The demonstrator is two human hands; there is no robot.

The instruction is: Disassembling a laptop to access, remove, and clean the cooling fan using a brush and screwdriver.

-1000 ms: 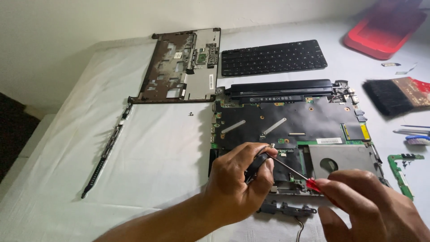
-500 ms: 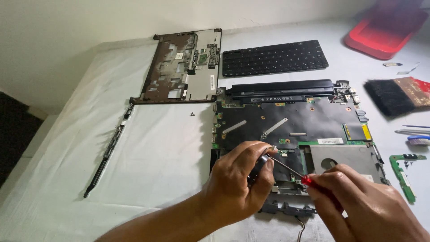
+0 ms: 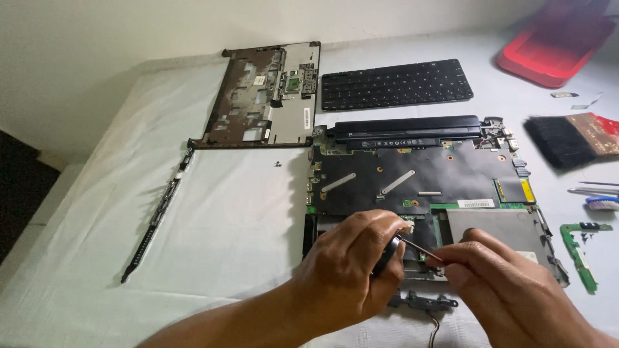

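Observation:
An opened laptop base (image 3: 425,174) with its dark board exposed lies on a white cloth (image 3: 238,212). My left hand (image 3: 351,270) rests on its near edge, fingers curled around a dark rounded part (image 3: 387,254). From those fingers a thin screwdriver shaft (image 3: 419,248) runs down and right into my right hand (image 3: 509,290), which pinches its other end. Both hands meet over the base's front middle. The spot under the fingers is hidden.
A palm-rest frame (image 3: 267,96) and black keyboard (image 3: 396,84) lie at the back. A long thin strip (image 3: 158,216) is at left, with loose screws (image 3: 277,164). At right lie a brush (image 3: 570,138), a green circuit strip (image 3: 580,254) and a red tray (image 3: 554,45).
My right hand has slid left toward my left hand, and the tool's red end is now hidden under its fingers. The left hand stays in place.

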